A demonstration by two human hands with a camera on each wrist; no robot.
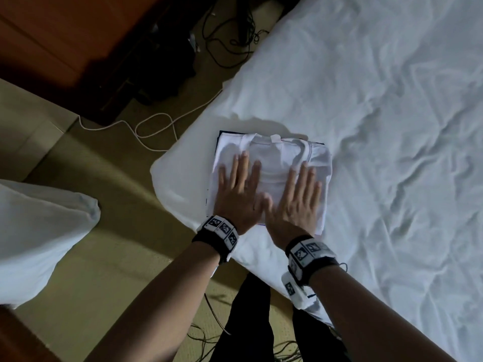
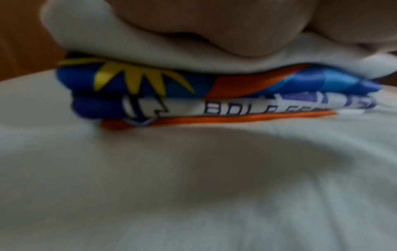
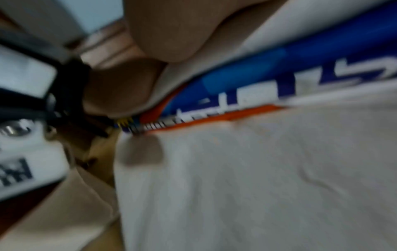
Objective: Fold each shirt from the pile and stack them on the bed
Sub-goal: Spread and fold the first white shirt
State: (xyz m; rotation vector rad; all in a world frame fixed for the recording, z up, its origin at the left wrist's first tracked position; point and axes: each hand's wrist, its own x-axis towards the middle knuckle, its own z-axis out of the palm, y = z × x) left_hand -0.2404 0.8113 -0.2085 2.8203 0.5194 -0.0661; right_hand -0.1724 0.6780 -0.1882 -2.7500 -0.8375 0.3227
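Folded white shirt [image 1: 271,163] under both flat hands, left hand [image 1: 239,194], right hand [image 1: 296,198]

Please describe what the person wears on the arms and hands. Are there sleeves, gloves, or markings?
Both forearms are bare: no sleeves or gloves show. The left hand and right hand are bare too. Each wrist carries a black band set with white square tiles printed with black-and-white patterns. A white block with similar marks and thin dark cables hang by the right wrist.
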